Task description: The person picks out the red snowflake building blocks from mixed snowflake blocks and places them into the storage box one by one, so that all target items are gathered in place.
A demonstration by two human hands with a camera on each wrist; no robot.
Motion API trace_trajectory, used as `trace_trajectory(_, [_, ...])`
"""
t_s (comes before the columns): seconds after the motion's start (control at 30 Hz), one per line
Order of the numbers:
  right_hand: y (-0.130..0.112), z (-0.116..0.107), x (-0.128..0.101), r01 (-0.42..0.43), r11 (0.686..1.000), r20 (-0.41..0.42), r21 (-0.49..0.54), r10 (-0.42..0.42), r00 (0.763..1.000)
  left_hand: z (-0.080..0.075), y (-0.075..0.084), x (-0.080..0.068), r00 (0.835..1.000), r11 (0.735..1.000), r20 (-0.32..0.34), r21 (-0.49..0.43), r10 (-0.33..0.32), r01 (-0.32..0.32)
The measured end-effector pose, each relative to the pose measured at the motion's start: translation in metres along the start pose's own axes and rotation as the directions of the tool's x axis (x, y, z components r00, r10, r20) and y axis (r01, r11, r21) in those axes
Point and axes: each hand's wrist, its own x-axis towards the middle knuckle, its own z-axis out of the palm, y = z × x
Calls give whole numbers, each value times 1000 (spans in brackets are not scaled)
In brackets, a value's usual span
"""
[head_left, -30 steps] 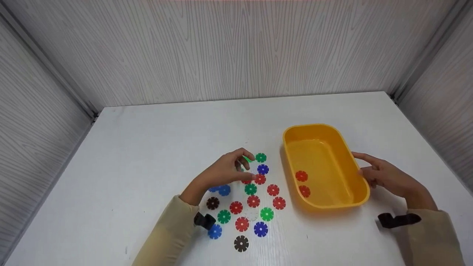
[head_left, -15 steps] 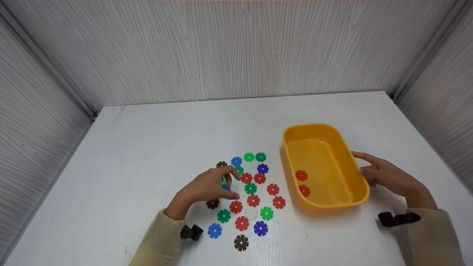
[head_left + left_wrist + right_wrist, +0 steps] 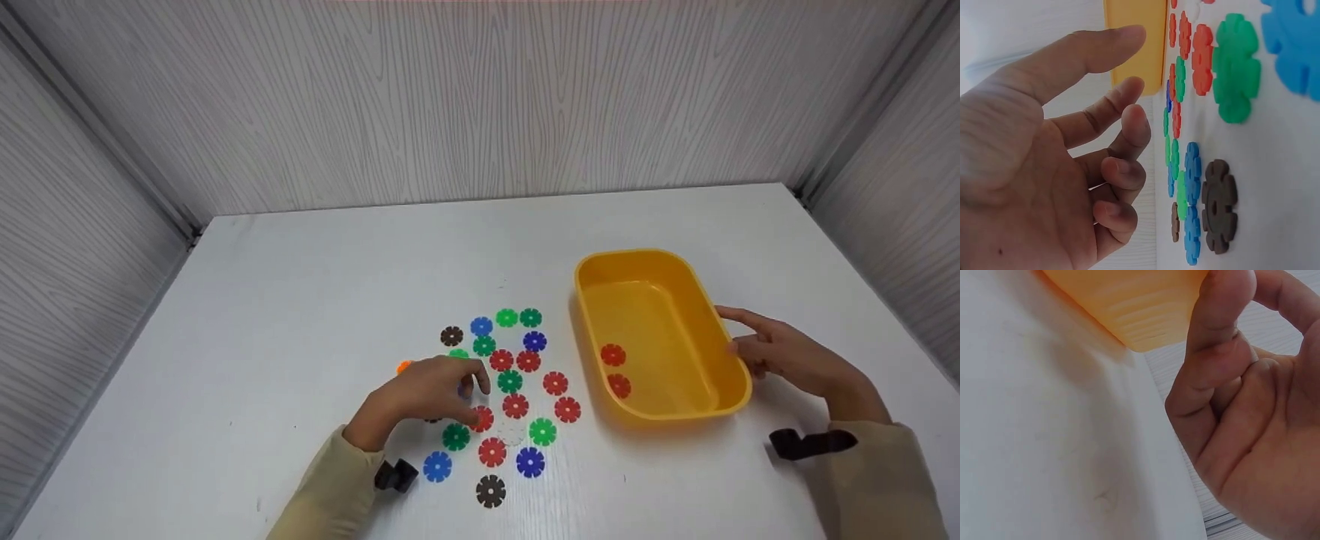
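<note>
Over the left part of a spread of notched, flower-shaped plastic discs hovers my left hand (image 3: 420,391), fingers loosely bent, thumb and index apart. In the left wrist view nothing lies between the fingertips of that hand (image 3: 1055,163). Its thumb overlaps the edge of a red disc (image 3: 484,420) in the head view. Beside it are a dark green disc (image 3: 455,436) and an orange disc (image 3: 404,367), partly hidden. My right hand (image 3: 799,360) touches the outer right side of the yellow tray (image 3: 739,367), index finger extended to its rim and other fingers bent. Two red discs (image 3: 613,355) lie inside.
More discs lie between my left hand and the tray, including a green disc (image 3: 510,381), a dark blue disc (image 3: 530,462) and a brown disc (image 3: 490,491). A clear disc (image 3: 511,433) barely shows. Pale wood-grain panels (image 3: 480,97) enclose the white table (image 3: 315,285).
My left hand has moved left and toward me, from the upper discs to the lower left ones, uncovering green, blue and brown discs. The right hand and tray have stayed put.
</note>
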Motion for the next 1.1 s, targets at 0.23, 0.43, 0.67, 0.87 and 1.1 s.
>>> trace_trajectory(0.23, [0,0,1,-13,1000,-2,5,13,1000,4,2,3,998,998,45,48,-40,38])
trace_trajectory(0.43, [-1,1,0,-25,1000,-2,18,25,1000,9,0,6,998,996,52,90,-26,21])
trace_trajectory(0.67, [-3,1,0,-38,999,-6,15,38,999,11,-2,7,998,996,48,83,-36,32])
trace_trajectory(0.87, [-6,1,-1,-51,999,-17,1,51,999,11,-1,8,998,997,42,66,-39,36])
trace_trajectory(1.1, [-8,2,-1,-63,998,-27,-17,62,998,12,0,9,999,998,37,66,-20,17])
